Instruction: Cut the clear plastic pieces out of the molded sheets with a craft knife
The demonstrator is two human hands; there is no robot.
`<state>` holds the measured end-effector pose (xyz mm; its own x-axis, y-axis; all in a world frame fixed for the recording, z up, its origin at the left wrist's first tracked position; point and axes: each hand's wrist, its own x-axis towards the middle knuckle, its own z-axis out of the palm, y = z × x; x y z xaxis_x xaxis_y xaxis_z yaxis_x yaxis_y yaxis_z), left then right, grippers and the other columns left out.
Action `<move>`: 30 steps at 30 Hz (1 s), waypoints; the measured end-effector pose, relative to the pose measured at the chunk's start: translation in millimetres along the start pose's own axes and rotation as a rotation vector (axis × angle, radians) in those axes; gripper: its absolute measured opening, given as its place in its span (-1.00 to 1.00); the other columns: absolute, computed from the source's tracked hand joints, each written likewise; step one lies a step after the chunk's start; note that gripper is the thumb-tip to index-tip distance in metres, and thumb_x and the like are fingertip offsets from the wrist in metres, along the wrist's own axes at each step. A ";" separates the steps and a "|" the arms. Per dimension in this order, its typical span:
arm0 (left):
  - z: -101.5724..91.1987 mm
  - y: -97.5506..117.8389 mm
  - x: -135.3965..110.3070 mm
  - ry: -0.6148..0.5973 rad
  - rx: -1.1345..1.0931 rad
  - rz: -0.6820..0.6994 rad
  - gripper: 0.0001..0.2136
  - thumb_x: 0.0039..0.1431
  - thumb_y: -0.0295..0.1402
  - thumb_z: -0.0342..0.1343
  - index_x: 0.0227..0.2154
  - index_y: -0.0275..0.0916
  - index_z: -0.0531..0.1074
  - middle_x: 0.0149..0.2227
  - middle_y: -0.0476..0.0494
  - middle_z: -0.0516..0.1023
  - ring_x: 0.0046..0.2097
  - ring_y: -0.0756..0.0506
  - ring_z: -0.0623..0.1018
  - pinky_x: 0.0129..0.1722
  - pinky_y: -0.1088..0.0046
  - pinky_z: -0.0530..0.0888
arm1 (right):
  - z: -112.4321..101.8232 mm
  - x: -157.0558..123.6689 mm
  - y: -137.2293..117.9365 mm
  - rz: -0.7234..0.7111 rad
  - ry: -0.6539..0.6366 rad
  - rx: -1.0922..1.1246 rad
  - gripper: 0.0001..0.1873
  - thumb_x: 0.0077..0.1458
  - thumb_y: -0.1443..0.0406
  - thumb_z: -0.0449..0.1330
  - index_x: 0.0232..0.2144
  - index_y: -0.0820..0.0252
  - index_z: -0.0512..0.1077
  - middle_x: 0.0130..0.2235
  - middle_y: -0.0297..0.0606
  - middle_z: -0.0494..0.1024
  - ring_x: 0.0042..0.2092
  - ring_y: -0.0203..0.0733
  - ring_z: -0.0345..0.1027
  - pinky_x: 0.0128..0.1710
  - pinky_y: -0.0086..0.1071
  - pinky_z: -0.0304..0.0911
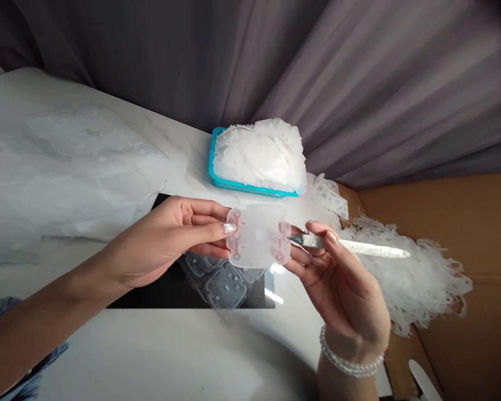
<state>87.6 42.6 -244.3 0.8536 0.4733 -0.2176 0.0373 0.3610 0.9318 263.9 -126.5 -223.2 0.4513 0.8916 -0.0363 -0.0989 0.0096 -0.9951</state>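
Observation:
Between thumb and fingers, my left hand (183,231) grips the left edge of a translucent plastic plate (259,236) with rounded corners and small slots. My right hand (334,278) holds a craft knife (354,245) with a whitish wrapped handle, its tip at the plate's right edge. Fingers of that same hand lie behind the plate's right side. Below the plate, on a black mat (150,292), rests a clear sheet of similar moulded plates (226,285), partly hidden by my hands and the held plate.
Behind the hands stands a blue basket (254,189) heaped with translucent plates. A large translucent plastic bag (87,178) covers the left of the white table. To the right, plastic offcuts (417,278) are piled by a cardboard box (455,223). A grey curtain (171,61) hangs behind.

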 end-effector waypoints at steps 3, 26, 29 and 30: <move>-1.6 0.5 -0.7 0.000 0.059 0.026 -0.79 0.15 -0.29 0.24 -0.17 -0.20 0.64 -0.17 -0.14 0.69 -0.21 -0.16 0.68 -0.26 0.36 0.68 | 0.3 -1.9 -0.1 0.007 -0.017 0.037 -0.77 0.31 0.17 0.02 -0.16 0.02 0.46 -0.10 -0.25 0.65 -0.08 0.01 0.59 -0.09 0.02 0.54; 4.9 15.4 -10.1 -0.028 -0.052 -0.059 -0.84 0.18 -0.36 0.25 -0.19 -0.05 0.65 -0.23 -0.01 0.70 -0.26 -0.03 0.68 -0.30 0.64 0.63 | 5.8 -2.1 -5.5 0.154 -0.074 0.380 -0.74 0.33 0.26 0.06 -0.18 0.08 0.57 -0.13 -0.24 0.67 -0.10 -0.17 0.60 -0.01 -0.31 0.48; 4.8 15.4 -10.8 -0.027 -0.063 -0.067 -0.83 0.17 -0.37 0.26 -0.19 -0.04 0.65 -0.27 0.00 0.71 -0.29 0.00 0.68 -0.30 0.66 0.62 | 5.0 -1.9 -5.1 0.166 -0.071 0.374 -0.74 0.32 0.26 0.07 -0.18 0.08 0.57 -0.13 -0.23 0.67 -0.09 -0.13 0.59 -0.01 -0.29 0.49; 4.9 15.6 -11.0 -0.024 -0.069 -0.066 -0.84 0.17 -0.36 0.26 -0.19 -0.04 0.65 -0.27 0.00 0.71 -0.30 0.01 0.68 -0.31 0.67 0.62 | 4.8 -1.9 -4.9 0.169 -0.072 0.371 -0.75 0.32 0.25 0.07 -0.18 0.07 0.57 -0.13 -0.23 0.67 -0.09 -0.11 0.59 -0.02 -0.27 0.50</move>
<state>81.3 39.1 -226.0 0.8630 0.4273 -0.2695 0.0584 0.4455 0.8934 259.2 -126.0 -217.8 0.3394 0.9239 -0.1767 -0.4849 0.0109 -0.8745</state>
